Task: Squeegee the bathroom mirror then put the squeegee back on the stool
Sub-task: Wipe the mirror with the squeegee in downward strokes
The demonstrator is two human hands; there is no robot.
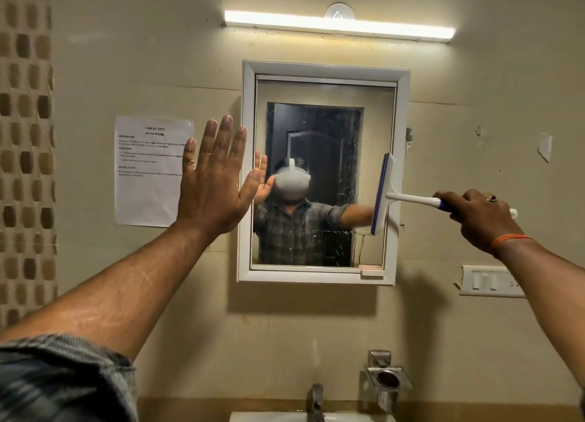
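The white-framed bathroom mirror [319,111] hangs on the beige wall, its glass streaked and spotted. My right hand [478,219] grips the white and blue handle of the squeegee [384,193]. Its blade stands upright against the glass near the mirror's right edge, about mid-height. My left hand [215,178] is raised flat with fingers straight, its thumb at the mirror's left frame; whether the palm touches the wall I cannot tell. The stool is out of view.
A printed paper sheet [148,171] is taped to the wall left of the mirror. A tube light [338,26] glows above. A switch plate [490,280] sits at right. Below are a tap [316,402], a metal holder [387,379] and a white basin rim [269,417].
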